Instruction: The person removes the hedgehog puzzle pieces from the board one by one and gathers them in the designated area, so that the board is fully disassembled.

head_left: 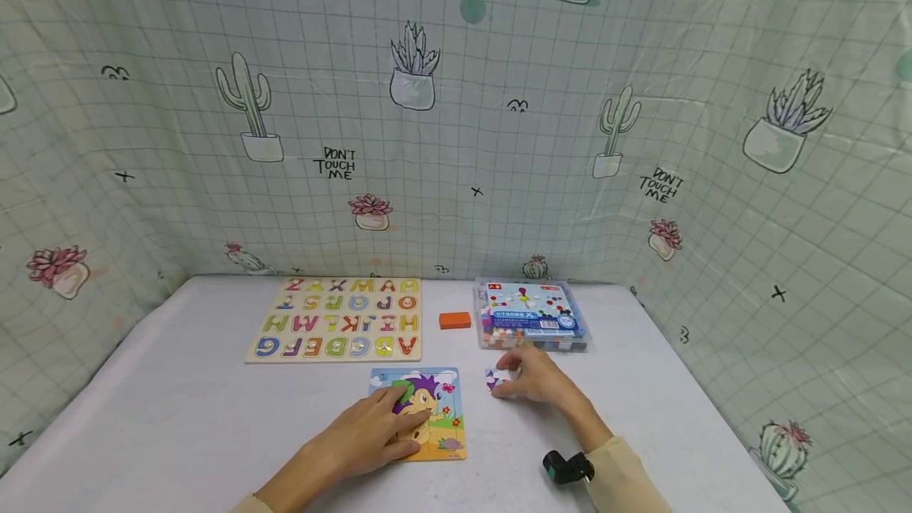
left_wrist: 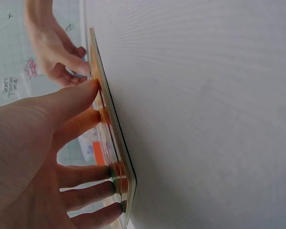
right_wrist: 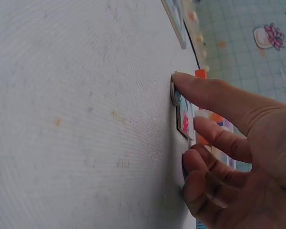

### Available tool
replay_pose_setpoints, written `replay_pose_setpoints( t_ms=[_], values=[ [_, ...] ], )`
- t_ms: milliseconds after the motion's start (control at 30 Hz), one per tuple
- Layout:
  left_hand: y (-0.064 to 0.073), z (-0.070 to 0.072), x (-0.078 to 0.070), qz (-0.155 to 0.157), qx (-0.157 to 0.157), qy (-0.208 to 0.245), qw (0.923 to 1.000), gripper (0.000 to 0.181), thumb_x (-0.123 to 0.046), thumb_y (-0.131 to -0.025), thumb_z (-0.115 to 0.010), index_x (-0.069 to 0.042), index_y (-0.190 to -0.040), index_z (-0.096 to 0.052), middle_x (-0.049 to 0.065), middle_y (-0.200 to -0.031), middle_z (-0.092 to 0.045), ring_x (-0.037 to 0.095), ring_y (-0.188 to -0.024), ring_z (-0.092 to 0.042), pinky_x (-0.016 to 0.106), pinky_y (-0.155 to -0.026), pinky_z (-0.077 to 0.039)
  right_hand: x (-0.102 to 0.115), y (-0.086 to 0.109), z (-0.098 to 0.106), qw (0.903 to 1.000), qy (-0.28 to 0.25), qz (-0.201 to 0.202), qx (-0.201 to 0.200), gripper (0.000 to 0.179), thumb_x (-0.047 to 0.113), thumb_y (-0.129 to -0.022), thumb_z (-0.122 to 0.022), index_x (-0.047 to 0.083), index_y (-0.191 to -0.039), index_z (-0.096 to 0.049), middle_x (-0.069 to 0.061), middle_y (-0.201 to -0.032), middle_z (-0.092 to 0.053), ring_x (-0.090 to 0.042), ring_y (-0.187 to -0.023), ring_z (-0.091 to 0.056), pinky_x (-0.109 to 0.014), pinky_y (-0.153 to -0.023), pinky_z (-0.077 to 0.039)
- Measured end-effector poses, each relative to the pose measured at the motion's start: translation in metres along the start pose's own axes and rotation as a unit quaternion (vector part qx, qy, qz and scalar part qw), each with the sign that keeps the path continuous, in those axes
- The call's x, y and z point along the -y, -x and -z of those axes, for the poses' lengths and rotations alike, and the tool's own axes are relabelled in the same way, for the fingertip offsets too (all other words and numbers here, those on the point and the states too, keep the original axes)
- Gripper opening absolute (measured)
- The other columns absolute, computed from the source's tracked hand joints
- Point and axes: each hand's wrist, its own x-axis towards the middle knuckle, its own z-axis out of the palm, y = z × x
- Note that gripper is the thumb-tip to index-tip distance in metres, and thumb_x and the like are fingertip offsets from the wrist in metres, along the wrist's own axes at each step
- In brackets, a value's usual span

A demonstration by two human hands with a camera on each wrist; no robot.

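Observation:
A picture puzzle [head_left: 452, 410] with a purple-haired cartoon hedgehog lies flat near the middle of the table. My left hand [head_left: 374, 430] rests on its left part, fingers spread over the picture. In the left wrist view, the thumb and fingertips press on the puzzle's surface [left_wrist: 115, 143]. Right of it, my right hand [head_left: 530, 376] pinches a small purple-and-white puzzle piece [head_left: 493, 378] between thumb and fingers, low over the table. In the right wrist view the thumb tip is at one end of this piece [right_wrist: 182, 114], the fingers curled at its other side.
A wooden letter board [head_left: 342, 324] lies at the back left. An orange block [head_left: 454, 321] sits between it and a clear plastic box [head_left: 530, 315] of colourful parts at the back right. Cactus-print cloth [head_left: 456, 141] encloses the table. A black device [head_left: 566, 468] is at my right wrist.

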Motion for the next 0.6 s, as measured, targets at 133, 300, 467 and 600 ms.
replay_pose_setpoints(
  t_ms=[133, 300, 467, 600],
  values=[
    [0.0, 0.0, 0.0, 0.002, 0.002, -0.002, 1.0, 0.044, -0.049, -0.095, -0.058, -0.035, -0.136, -0.058, 0.017, -0.147, -0.047, 0.035, -0.131, -0.049, 0.053, -0.105, -0.044, 0.001, -0.001, 0.001, 0.9999, -0.006, 0.0, 0.009, 0.04, 0.02, -0.067, -0.09, 0.009, -0.097, -0.065, -0.003, -0.09, -0.058, -0.016, -0.082, -0.049, -0.027, -0.07, -0.042],
    [0.0, 0.0, 0.001, 0.004, 0.002, -0.003, 1.0, 0.044, -0.049, -0.094, -0.058, -0.035, -0.136, -0.058, 0.017, -0.147, -0.047, 0.036, -0.131, -0.049, 0.054, -0.105, -0.044, 0.002, 0.0, 0.002, 0.9996, -0.025, -0.005, 0.01, 0.041, 0.016, -0.07, -0.088, 0.008, -0.099, -0.062, -0.005, -0.086, -0.058, -0.015, -0.077, -0.051, -0.027, -0.066, -0.043],
    [0.0, 0.0, 0.001, 0.006, 0.006, 0.002, 1.0, 0.044, -0.049, -0.094, -0.059, -0.036, -0.136, -0.058, 0.016, -0.147, -0.047, 0.036, -0.131, -0.048, 0.055, -0.104, -0.044, -0.004, 0.003, 0.009, 0.9981, -0.054, -0.03, 0.003, 0.033, 0.012, -0.073, -0.085, 0.005, -0.099, -0.066, -0.004, -0.081, -0.056, -0.014, -0.071, -0.05, -0.024, -0.058, -0.042],
    [0.0, 0.0, 0.0, 0.006, 0.004, 0.004, 1.0, 0.045, -0.05, -0.094, -0.058, -0.036, -0.137, -0.058, 0.015, -0.147, -0.047, 0.035, -0.131, -0.048, 0.054, -0.105, -0.044, -0.016, 0.007, 0.02, 0.9974, -0.062, -0.037, 0.002, 0.03, 0.01, -0.076, -0.083, 0.003, -0.101, -0.068, -0.004, -0.08, -0.053, -0.013, -0.07, -0.049, -0.023, -0.057, -0.041]
  ],
)
